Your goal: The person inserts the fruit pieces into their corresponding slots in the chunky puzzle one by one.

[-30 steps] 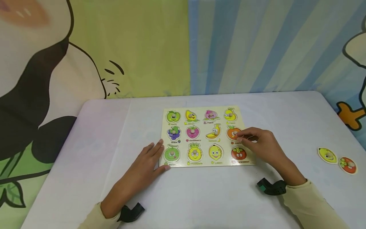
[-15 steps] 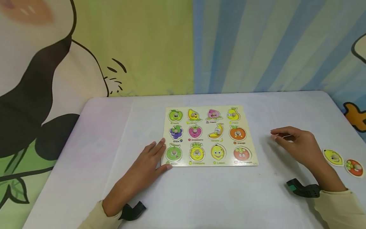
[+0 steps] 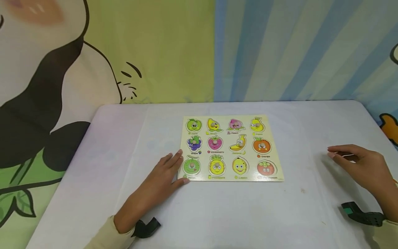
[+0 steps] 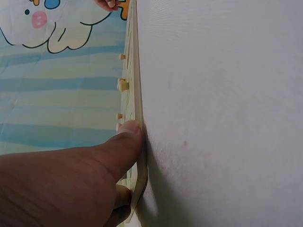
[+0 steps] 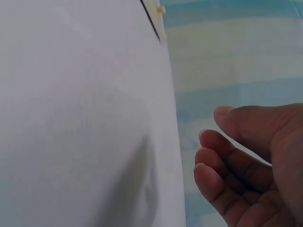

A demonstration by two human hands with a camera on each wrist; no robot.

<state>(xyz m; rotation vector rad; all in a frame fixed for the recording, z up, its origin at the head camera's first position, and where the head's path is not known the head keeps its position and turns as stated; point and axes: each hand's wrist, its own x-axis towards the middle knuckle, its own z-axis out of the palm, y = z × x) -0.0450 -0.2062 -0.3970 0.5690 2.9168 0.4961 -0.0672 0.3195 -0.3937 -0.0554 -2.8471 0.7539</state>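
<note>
A cream knob puzzle board (image 3: 228,165) with several fruit pictures lies flat on the table. My left hand (image 3: 157,185) rests at its near left corner, fingertips along the left edge and the thumb (image 4: 125,142) on the front edge. The orange piece (image 3: 262,146) sits in its spot on the board's right side. No knob shows on the lemon picture (image 3: 240,166) or the persimmon picture (image 3: 266,168). My right hand (image 3: 365,167), fingers loosely curled with nothing between them, hovers above the table well right of the board.
A white cloth covers the table (image 3: 217,214). Behind it hangs a cartoon backdrop (image 3: 149,52). Past the right wrist, a sliver of a yellow piece (image 3: 396,181) shows at the frame's edge. Each wrist wears a black camera mount (image 3: 362,214).
My right hand has let go of the orange piece and moved right, away from the board. The view has shifted slightly right; my left hand stays at the board's corner.
</note>
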